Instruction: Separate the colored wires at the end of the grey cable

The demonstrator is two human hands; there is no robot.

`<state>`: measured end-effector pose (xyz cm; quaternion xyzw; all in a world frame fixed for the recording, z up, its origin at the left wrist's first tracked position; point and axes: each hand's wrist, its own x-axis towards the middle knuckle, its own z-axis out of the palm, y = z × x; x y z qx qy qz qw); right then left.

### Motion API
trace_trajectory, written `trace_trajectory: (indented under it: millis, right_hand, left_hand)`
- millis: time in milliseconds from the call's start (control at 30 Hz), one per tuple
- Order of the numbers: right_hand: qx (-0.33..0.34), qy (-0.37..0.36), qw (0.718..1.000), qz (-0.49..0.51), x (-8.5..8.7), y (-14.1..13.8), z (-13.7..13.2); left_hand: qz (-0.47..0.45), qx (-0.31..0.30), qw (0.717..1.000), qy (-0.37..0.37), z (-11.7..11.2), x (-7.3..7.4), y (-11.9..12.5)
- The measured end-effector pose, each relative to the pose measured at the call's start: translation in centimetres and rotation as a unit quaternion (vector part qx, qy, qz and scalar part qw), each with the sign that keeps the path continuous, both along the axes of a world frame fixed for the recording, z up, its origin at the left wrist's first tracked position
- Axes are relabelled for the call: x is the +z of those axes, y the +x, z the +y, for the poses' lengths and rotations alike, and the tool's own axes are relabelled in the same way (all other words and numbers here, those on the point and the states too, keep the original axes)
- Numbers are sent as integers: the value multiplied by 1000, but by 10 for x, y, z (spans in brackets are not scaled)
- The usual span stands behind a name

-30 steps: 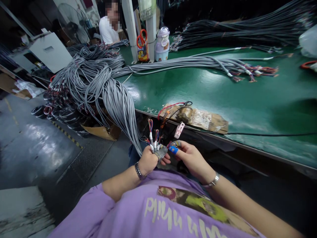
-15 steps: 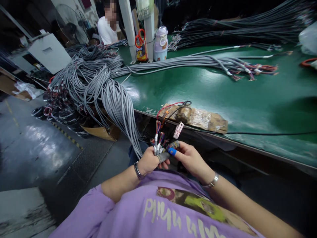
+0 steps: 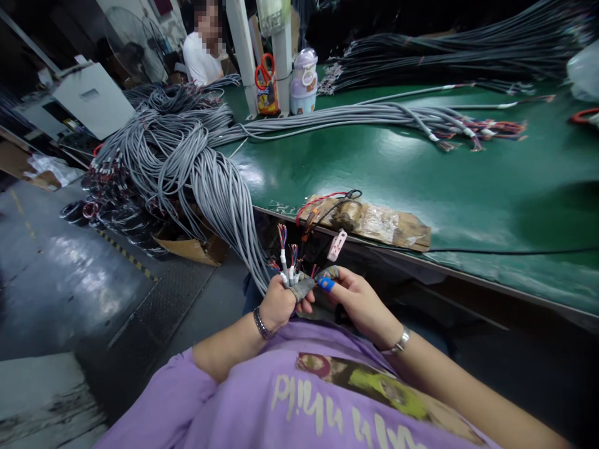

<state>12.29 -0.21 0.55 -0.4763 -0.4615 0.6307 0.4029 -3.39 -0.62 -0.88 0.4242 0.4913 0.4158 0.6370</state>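
Note:
In front of my body, my left hand (image 3: pixel 279 304) is closed round the ends of several grey cables (image 3: pixel 291 274). White sleeves and fanned-out coloured wires (image 3: pixel 282 237) stick up above that fist. Grey tape or cloth wraps its thumb. Close on the right, my right hand (image 3: pixel 353 296) pinches thin coloured wires (image 3: pixel 315 272) between taped fingers, one wrapped in blue. The exact wires in the pinch are partly hidden. From the left hand's cables, a thick bundle of grey cables (image 3: pixel 224 199) runs up over the bench edge.
Along the edge of the green bench (image 3: pixel 421 181) lies a taped wooden board (image 3: pixel 393 226) with red and black leads. A pink clip-like piece (image 3: pixel 337 246) hangs there. Farther back are red-handled scissors (image 3: pixel 265 68), a lilac bottle (image 3: pixel 304 81), black cables (image 3: pixel 444 56) and a person (image 3: pixel 202 56).
My left hand has tilted the cable ends to the left, away from the right hand. The wire tips have spread apart, and the right hand stays almost in place, pinching.

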Motion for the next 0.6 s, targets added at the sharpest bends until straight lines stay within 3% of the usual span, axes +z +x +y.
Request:
trace_trajectory:
  millis: [267, 600]
  right_hand:
    - [22, 13, 999, -30, 5, 3, 8]
    - [76, -87, 984, 139, -3, 13, 11]
  left_hand:
    - [45, -30, 999, -1, -2, 1, 0]
    - [-48, -89, 994, -37, 3, 5, -9]
